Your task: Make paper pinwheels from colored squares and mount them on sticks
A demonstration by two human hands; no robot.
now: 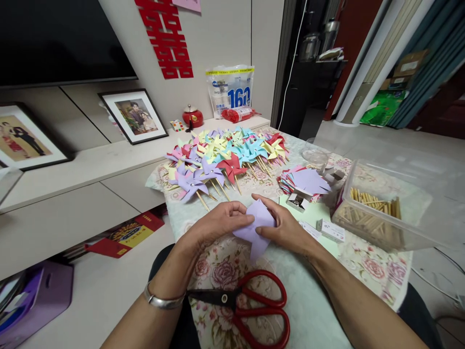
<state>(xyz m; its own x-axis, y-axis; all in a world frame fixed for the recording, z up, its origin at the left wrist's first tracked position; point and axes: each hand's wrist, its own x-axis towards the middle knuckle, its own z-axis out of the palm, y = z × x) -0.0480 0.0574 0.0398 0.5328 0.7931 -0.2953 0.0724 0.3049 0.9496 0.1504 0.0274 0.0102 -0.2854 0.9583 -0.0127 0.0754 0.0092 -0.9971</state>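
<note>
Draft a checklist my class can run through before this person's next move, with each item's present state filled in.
1. Lilac paper gripped by both sides: ok, the left hand and right hand hold it.
2. Stick attached to that paper: not ok, none shows there.
3. Fastener through its middle: cannot tell, the hands cover part of it.
4. Spare wooden sticks in sight: ok, in the clear box.
5. Scissors laid down: ok, on the tablecloth.
6. Scissors' tip clear of the bracelet: cannot tell, they appear close in this view.
</note>
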